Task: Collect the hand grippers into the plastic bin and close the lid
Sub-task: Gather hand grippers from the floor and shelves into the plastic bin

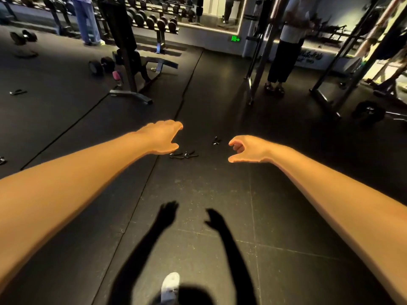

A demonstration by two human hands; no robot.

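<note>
Black hand grippers lie on the dark rubber gym floor ahead of me. Two of them (184, 155) lie side by side just right of my left hand, and a third hand gripper (216, 140) lies further off, close to the fingers of my right hand. My left hand (164, 137) is stretched forward, palm down, fingers relaxed and empty. My right hand (245, 149) is also held out, fingers loosely curled with nothing in them. Both hands hover above the floor. No plastic bin is in view.
A weight bench (134, 69) stands at the back left with dumbbells (101, 64) on the floor and a dumbbell rack (154, 18) behind. A person (284, 47) stands by a rack frame (257, 62) at the back right. My white shoe (170, 287) shows below.
</note>
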